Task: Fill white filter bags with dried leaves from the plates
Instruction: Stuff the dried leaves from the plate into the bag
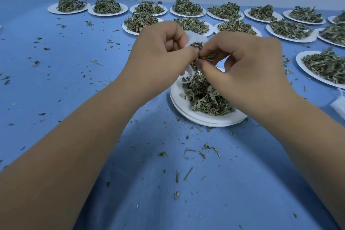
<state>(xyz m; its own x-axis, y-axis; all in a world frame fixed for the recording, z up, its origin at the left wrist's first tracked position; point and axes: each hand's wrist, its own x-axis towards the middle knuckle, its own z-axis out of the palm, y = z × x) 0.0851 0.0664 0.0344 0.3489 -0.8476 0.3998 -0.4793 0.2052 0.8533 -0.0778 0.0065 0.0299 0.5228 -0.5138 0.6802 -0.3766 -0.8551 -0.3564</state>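
cloth (78,73): blue, crumbs all over | plate (186,110): leaf pile, mid-cloth | left hand (158,52): above plate, fingers pinching bag (196,38) | right hand (248,65): fingertips pressing leaves (207,58) at bag mouth

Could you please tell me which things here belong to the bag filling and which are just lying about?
In use: left hand, right hand, filter bag, near plate of leaves.
Lying about: spilled bits, far plates, a spare bag.
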